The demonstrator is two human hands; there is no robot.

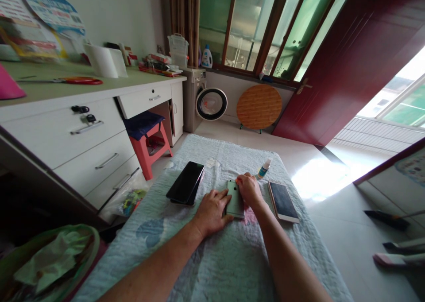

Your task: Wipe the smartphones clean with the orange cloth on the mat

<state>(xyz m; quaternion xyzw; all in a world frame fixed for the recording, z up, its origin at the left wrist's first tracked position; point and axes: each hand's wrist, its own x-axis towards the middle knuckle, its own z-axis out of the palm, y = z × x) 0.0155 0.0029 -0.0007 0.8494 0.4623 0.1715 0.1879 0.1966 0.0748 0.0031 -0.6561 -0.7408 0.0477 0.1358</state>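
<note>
A silver-grey smartphone (235, 204) lies back up on the cloth, an apple-shaped logo near its top. My left hand (212, 212) steadies it from the left, fingers and thumb along its edge. At the phone's upper right corner, the fingers of my right hand (249, 189) are pressed together on the phone's back. A bit of orange shows at those fingertips; what it is I cannot make out. To the left rests a stack of black-screened devices (186, 182). On the right lie a gold-edged smartphone (284, 202), screen up, and a small spray bottle (264, 168).
A pale blue quilted cloth (215, 262) covers the surface under my arms. White drawers (96, 147) and a red stool (151, 147) stand to the left, with a waste bin (94, 249) at lower left. Farther back are a washing machine (192, 102) and a round wooden tabletop (259, 106).
</note>
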